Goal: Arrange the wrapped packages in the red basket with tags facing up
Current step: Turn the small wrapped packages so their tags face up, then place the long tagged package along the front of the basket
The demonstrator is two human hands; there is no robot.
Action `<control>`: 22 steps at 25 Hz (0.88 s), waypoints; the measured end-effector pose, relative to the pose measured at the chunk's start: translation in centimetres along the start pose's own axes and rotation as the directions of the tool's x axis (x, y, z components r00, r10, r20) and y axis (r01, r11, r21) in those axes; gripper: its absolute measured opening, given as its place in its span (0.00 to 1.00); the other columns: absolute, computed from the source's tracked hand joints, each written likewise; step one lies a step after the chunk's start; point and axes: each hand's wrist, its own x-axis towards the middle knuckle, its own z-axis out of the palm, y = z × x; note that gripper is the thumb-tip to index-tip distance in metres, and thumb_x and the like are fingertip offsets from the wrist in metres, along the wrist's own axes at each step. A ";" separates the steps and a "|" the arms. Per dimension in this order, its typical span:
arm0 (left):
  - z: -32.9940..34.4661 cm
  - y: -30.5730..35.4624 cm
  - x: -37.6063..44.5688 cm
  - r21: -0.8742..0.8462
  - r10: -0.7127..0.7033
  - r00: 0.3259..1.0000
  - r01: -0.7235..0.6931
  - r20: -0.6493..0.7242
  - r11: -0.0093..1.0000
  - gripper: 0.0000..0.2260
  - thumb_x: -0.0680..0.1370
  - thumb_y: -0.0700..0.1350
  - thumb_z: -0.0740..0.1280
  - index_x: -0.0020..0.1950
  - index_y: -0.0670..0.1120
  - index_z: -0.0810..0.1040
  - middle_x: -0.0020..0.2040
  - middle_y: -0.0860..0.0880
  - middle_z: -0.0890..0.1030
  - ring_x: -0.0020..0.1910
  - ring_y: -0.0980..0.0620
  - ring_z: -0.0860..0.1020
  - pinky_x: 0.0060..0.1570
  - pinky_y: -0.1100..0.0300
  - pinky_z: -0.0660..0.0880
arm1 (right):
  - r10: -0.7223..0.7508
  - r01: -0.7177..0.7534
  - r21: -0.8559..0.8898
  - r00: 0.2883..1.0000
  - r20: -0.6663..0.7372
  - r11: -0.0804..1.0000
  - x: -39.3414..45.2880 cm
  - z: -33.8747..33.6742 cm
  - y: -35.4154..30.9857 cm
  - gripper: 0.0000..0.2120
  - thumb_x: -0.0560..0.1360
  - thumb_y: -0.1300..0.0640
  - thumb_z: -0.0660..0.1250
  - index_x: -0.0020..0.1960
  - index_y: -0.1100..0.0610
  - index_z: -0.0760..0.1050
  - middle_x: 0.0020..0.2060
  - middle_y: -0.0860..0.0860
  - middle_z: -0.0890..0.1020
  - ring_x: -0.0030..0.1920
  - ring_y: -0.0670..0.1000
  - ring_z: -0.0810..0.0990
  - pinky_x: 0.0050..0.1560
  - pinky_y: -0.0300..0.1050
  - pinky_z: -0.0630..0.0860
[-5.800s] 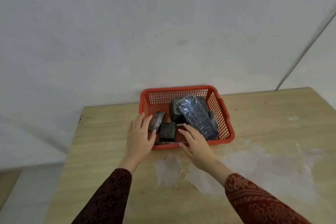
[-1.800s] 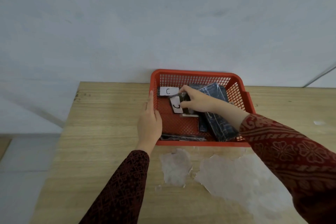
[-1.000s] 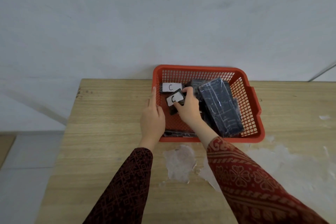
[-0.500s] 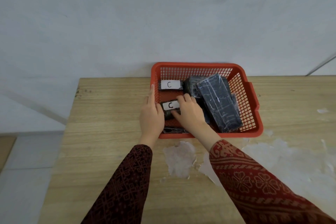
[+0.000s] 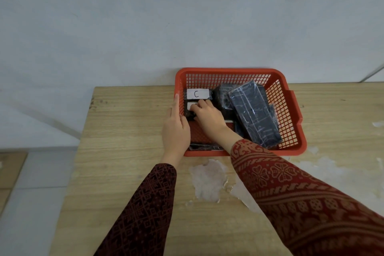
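The red basket (image 5: 291, 110) stands on the wooden table against the wall. In its back left corner lies a small dark wrapped package (image 5: 197, 94) with a white tag marked C facing up. Just in front of it sits a second small package (image 5: 190, 108), tag up, with my right hand (image 5: 207, 116) closed over it, fingers covering most of the tag. My left hand (image 5: 176, 129) rests flat against the basket's outer left wall. A long dark package (image 5: 254, 113) leans across the right half, over another dark one (image 5: 222, 97). A thin one (image 5: 204, 147) lies at the front wall.
The wooden table (image 5: 124, 151) has pale patches of worn surface (image 5: 207, 181) in front of the basket. Its left edge drops to a tiled floor (image 5: 31, 183). A white wall rises directly behind the basket.
My right hand carried the second tagged package from the basket's middle to the left side and pushed it back against the first tagged package. The left hand stayed on the basket's left wall.
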 end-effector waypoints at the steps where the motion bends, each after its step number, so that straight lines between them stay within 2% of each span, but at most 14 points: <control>1: 0.0 0.0 0.0 -0.001 0.001 1.000 -0.001 0.002 1.000 0.26 0.80 0.39 0.54 0.77 0.53 0.55 0.66 0.44 0.73 0.49 0.58 0.71 0.45 0.71 0.65 | 0.009 -0.009 0.014 1.000 -0.001 1.000 0.1 0.0 0.0 0.15 0.76 0.63 0.64 0.62 0.60 0.71 0.59 0.58 0.74 0.62 0.59 0.70 0.50 0.52 0.77; 4: 0.0 0.2 -0.1 -0.001 0.007 1.000 -0.007 0.000 1.000 0.26 0.80 0.39 0.54 0.77 0.52 0.55 0.66 0.44 0.73 0.45 0.60 0.70 0.43 0.72 0.64 | 0.009 -0.012 0.094 1.000 0.027 0.996 0.0 -0.6 0.3 0.18 0.75 0.64 0.64 0.64 0.60 0.70 0.61 0.58 0.73 0.64 0.59 0.69 0.55 0.54 0.76; 7: -0.1 0.3 -0.1 0.000 0.005 1.000 -0.005 -0.003 1.000 0.26 0.80 0.38 0.54 0.77 0.52 0.56 0.67 0.44 0.73 0.45 0.59 0.70 0.44 0.74 0.63 | -0.126 0.120 0.129 0.992 0.034 0.984 -1.4 -1.5 1.6 0.20 0.73 0.62 0.67 0.65 0.60 0.70 0.60 0.58 0.74 0.61 0.59 0.72 0.59 0.55 0.73; 9: -0.1 0.3 -0.2 0.008 0.010 1.000 -0.010 -0.007 1.000 0.26 0.80 0.38 0.55 0.77 0.52 0.56 0.65 0.44 0.73 0.44 0.59 0.69 0.43 0.74 0.63 | -0.186 0.144 0.221 0.965 0.184 0.965 -2.8 -1.8 3.1 0.21 0.71 0.56 0.71 0.63 0.58 0.72 0.57 0.55 0.76 0.55 0.55 0.75 0.55 0.51 0.75; 11: -0.1 0.2 -0.1 0.005 0.006 1.000 -0.006 -0.004 1.000 0.26 0.80 0.39 0.54 0.77 0.52 0.55 0.63 0.44 0.74 0.42 0.60 0.69 0.40 0.73 0.65 | -0.177 0.066 0.264 0.888 0.424 0.962 -4.1 -1.8 4.4 0.22 0.70 0.51 0.73 0.61 0.56 0.74 0.53 0.51 0.78 0.52 0.52 0.77 0.50 0.45 0.75; 13: -0.1 0.3 -0.1 -0.005 0.000 1.000 0.000 0.002 1.000 0.26 0.80 0.39 0.54 0.77 0.53 0.55 0.64 0.45 0.73 0.40 0.62 0.67 0.38 0.77 0.66 | -0.147 0.000 0.272 0.841 0.521 0.962 -4.7 -1.4 5.3 0.18 0.71 0.51 0.73 0.58 0.55 0.77 0.48 0.49 0.79 0.52 0.53 0.79 0.48 0.42 0.74; 15: -0.1 0.3 -0.1 -0.008 0.003 1.000 -0.003 -0.003 1.000 0.26 0.80 0.39 0.55 0.77 0.53 0.56 0.64 0.45 0.73 0.38 0.65 0.65 0.40 0.78 0.66 | -0.149 -0.016 0.295 0.835 0.529 0.955 -4.5 -1.3 5.6 0.14 0.72 0.51 0.71 0.56 0.55 0.78 0.48 0.49 0.80 0.52 0.53 0.79 0.48 0.42 0.74; 17: -0.2 0.3 -0.1 0.001 0.006 1.000 -0.006 -0.005 1.000 0.26 0.80 0.39 0.55 0.77 0.53 0.55 0.63 0.45 0.74 0.38 0.65 0.65 0.42 0.72 0.66 | -0.164 -0.019 0.322 0.831 0.531 0.946 -4.2 -1.5 5.4 0.13 0.75 0.52 0.67 0.58 0.54 0.78 0.51 0.50 0.80 0.52 0.51 0.79 0.49 0.42 0.73; 19: -0.2 0.3 -0.1 0.008 0.000 1.000 0.000 0.004 1.000 0.26 0.80 0.39 0.55 0.77 0.53 0.55 0.63 0.44 0.74 0.42 0.61 0.67 0.44 0.67 0.67 | -0.143 -0.052 0.346 0.845 0.515 0.937 -4.0 -1.6 5.5 0.12 0.77 0.54 0.63 0.59 0.54 0.75 0.54 0.51 0.80 0.53 0.52 0.78 0.53 0.47 0.76; 22: -0.2 0.3 -0.2 0.016 0.001 1.000 -0.001 0.004 1.000 0.26 0.80 0.39 0.55 0.77 0.53 0.55 0.63 0.45 0.73 0.46 0.60 0.68 0.44 0.68 0.66 | -0.143 -0.058 0.375 0.862 0.486 0.925 -4.1 -1.3 5.8 0.10 0.79 0.56 0.61 0.58 0.56 0.75 0.55 0.53 0.80 0.55 0.53 0.77 0.56 0.48 0.74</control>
